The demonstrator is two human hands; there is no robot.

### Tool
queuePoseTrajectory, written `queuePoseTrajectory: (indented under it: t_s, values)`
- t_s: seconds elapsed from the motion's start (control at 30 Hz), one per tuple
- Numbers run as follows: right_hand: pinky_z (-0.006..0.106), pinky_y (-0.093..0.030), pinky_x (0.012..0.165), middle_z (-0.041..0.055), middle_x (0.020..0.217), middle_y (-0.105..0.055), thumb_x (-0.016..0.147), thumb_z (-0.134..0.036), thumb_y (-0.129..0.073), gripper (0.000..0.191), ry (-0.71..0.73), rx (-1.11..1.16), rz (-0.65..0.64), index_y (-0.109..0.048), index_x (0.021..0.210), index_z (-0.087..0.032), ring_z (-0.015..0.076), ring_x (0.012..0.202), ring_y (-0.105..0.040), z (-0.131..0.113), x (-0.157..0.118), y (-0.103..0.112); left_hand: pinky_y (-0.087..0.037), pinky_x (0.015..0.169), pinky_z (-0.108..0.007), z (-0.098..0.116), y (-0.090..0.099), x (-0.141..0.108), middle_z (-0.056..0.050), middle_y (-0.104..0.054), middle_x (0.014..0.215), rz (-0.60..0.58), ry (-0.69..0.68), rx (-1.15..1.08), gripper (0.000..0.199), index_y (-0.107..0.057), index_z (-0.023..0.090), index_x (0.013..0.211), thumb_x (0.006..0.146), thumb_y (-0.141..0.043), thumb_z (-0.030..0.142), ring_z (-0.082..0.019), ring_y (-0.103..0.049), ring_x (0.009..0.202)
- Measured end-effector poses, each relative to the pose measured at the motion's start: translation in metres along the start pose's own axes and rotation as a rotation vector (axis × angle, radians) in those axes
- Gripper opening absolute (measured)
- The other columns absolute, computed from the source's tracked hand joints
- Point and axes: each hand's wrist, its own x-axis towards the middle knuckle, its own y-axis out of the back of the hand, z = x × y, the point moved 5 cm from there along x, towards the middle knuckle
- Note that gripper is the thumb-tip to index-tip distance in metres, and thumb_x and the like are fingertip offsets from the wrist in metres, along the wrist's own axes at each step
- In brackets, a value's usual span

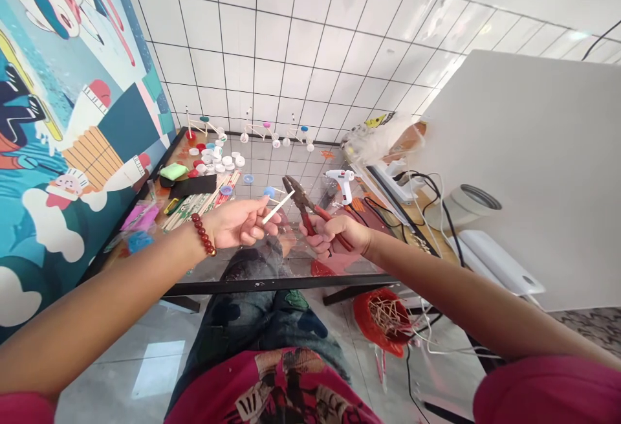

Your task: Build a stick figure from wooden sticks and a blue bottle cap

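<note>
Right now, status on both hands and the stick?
Left hand holding pale stick. Right hand gripping red-handled pliers, jaws near stick's end, contact unclear. Glue gun beyond, apart from both hands.

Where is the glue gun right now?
In the head view, the glue gun is on the table, right of centre, beyond the pliers in the right hand.

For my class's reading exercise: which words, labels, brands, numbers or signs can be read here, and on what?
No text can be read.
Printed stick wrappers: green and red marks, too small.
Yellow packaging: dark marks, too blurred.
Magenta shirt: pattern, no readable letters.
Pliers and pale stick: no lettering visible.
</note>
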Motion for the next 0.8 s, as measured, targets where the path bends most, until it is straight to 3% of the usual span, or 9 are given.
queuePoseTrajectory:
  t_s: [0.1, 0.17, 0.23, 0.3, 0.4, 0.53, 0.63, 0.8]
  values:
    - [0.022, -0.025, 0.052, -0.0077, 0.062, -0.035, 0.048, -0.019, -0.05, 0.041, 0.039, -0.117, 0.071, -0.044, 0.089, -0.022, 0.0079, 0.051, -0.024, -0.003, 0.001, -0.003, -0.051, 0.046, -0.021, 0.005, -0.011, 0.002, -0.011, -0.064, 0.07, -0.072, -0.051, 0.018, 0.053, -0.068, 0.007, 0.083, 0.102, -0.036, 0.046, -0.011, -0.057, 0.053]
    - [0.023, -0.026, 0.051, -0.0071, 0.062, -0.037, 0.049, -0.02, -0.052, 0.037, 0.085, -0.257, 0.151, -0.044, 0.085, -0.022, 0.0091, 0.053, -0.029, -0.006, 0.002, -0.003, -0.057, 0.055, -0.027, 0.009, -0.018, 0.002, -0.011, -0.065, 0.073, -0.094, -0.087, 0.056, 0.045, -0.068, 0.008, 0.085, 0.102, -0.04, 0.039, -0.015, -0.063, 0.06]
    - [0.023, -0.027, 0.051, -0.0065, 0.062, -0.039, 0.051, -0.021, -0.053, 0.03, 0.129, -0.439, 0.235, -0.043, 0.08, -0.022, 0.0101, 0.055, -0.034, -0.012, 0.004, -0.002, -0.051, 0.048, -0.022, 0.011, -0.023, 0.003, -0.008, -0.062, 0.069, -0.074, -0.114, 0.093, 0.037, -0.066, 0.008, 0.082, 0.101, -0.043, 0.03, -0.012, -0.059, 0.055]
    - [0.024, -0.028, 0.051, -0.0062, 0.062, -0.041, 0.054, -0.022, -0.053, 0.024, 0.165, -0.631, 0.325, -0.042, 0.076, -0.021, 0.0106, 0.057, -0.037, -0.019, 0.007, 0.001, -0.035, 0.038, -0.015, 0.011, -0.024, 0.007, -0.003, -0.054, 0.061, 0.002, -0.16, 0.105, 0.035, -0.063, 0.008, 0.079, 0.101, -0.043, 0.026, -0.006, -0.044, 0.043]
    - [0.024, -0.028, 0.053, -0.0057, 0.062, -0.041, 0.058, -0.021, -0.05, 0.018, 0.157, -0.853, 0.431, -0.042, 0.074, -0.021, 0.0114, 0.059, -0.04, -0.029, 0.014, 0.008, -0.016, 0.035, -0.012, 0.008, -0.017, 0.016, 0.004, -0.042, 0.055, 0.151, -0.256, 0.121, 0.034, -0.059, 0.01, 0.077, 0.102, -0.04, 0.024, -0.001, -0.024, 0.037]
    - [0.025, -0.03, 0.057, -0.0034, 0.066, -0.047, 0.066, -0.019, -0.053, 0.015, 0.018, -1.09, 0.489, -0.046, 0.079, -0.02, 0.0135, 0.064, -0.045, -0.035, 0.031, 0.01, -0.015, 0.037, -0.012, -0.002, 0.0, 0.033, 0.006, -0.038, 0.058, 0.193, -0.323, 0.138, 0.028, -0.056, 0.014, 0.078, 0.097, -0.054, 0.035, -0.001, -0.024, 0.039]
    - [0.026, -0.034, 0.062, 0.0008, 0.077, -0.058, 0.074, -0.02, -0.057, 0.013, -0.055, -1.243, 0.518, -0.052, 0.086, -0.019, 0.0166, 0.072, -0.053, -0.035, 0.044, 0.004, -0.01, 0.037, -0.014, -0.01, 0.016, 0.041, 0.009, -0.028, 0.054, 0.326, -0.246, 0.165, 0.044, -0.05, 0.016, 0.071, 0.097, -0.047, 0.052, -0.002, -0.018, 0.038]
    - [0.026, -0.038, 0.064, 0.0069, 0.092, -0.067, 0.08, -0.023, -0.057, 0.021, -0.086, -1.349, 0.532, -0.058, 0.101, -0.018, 0.0201, 0.079, -0.059, -0.026, 0.056, -0.003, -0.008, 0.038, -0.016, -0.013, 0.026, 0.039, 0.008, -0.025, 0.051, 0.382, -0.168, 0.247, 0.05, -0.036, 0.019, 0.062, 0.101, -0.036, 0.05, -0.003, -0.016, 0.038]
